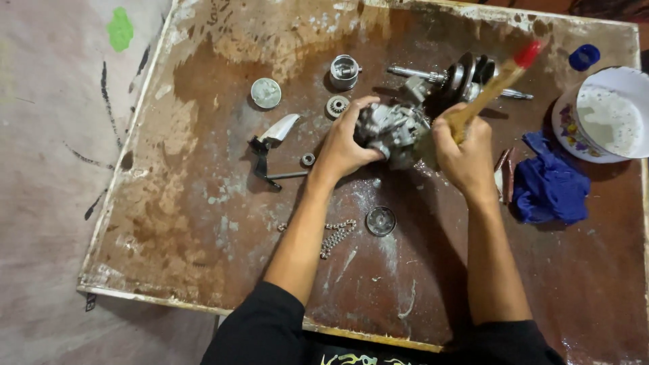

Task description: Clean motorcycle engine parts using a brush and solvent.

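My left hand (346, 145) grips a grey metal engine part (393, 128) at the middle of a stained brown board (203, 203). In my right hand (466, 152) I hold a wooden-handled brush (497, 81) with a red tip, its lower end against the engine part; the bristles are hidden. Behind the part lies a dark crankshaft (463, 78).
Loose pieces lie about: a piston (344, 71), a round disc (266, 92), a small gear (337, 106), a lever with a pale blade (274, 145), a chain (334, 236), a round cap (380, 221). A blue rag (551, 186) and a white bowl (605, 111) sit right.
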